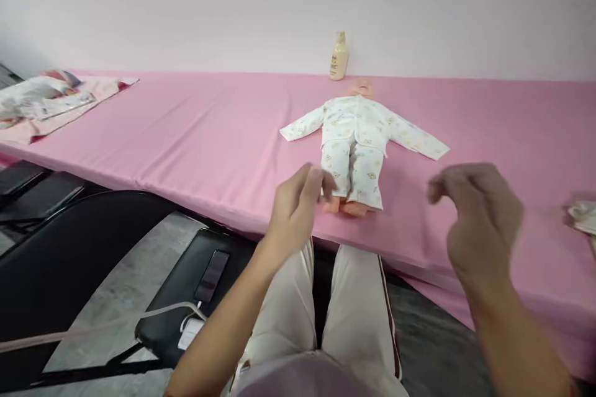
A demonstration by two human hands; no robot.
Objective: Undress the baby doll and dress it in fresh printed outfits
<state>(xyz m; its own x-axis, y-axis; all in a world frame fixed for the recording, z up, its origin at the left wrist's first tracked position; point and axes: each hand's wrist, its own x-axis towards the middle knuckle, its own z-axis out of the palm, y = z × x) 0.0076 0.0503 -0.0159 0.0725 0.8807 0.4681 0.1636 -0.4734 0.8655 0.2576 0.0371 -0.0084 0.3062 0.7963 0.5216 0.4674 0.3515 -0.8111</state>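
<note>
A baby doll lies on its back on the pink-covered table, its head (362, 87) toward the wall. It wears a white printed long-sleeved top (356, 119) with both sleeves spread out, and matching trousers (365, 170). Bare feet (354, 208) show below the trouser legs. My left hand (298, 201) is in the air near the doll's feet, fingers loosely bent and holding nothing. Off to the doll's right side, my right hand (482, 217) hovers over the table, slightly blurred, its fingers curved apart from the thumb with nothing between them.
A pale yellow pump bottle (339, 61) stands by the wall behind the doll. Folded cloths (44, 99) lie at the table's far left. A phone (212, 275) and a white charger (190, 333) with a cable rest on a black chair (179, 282). Another person's blurred hand (568, 216) holds whitish cloth (584, 216) at right.
</note>
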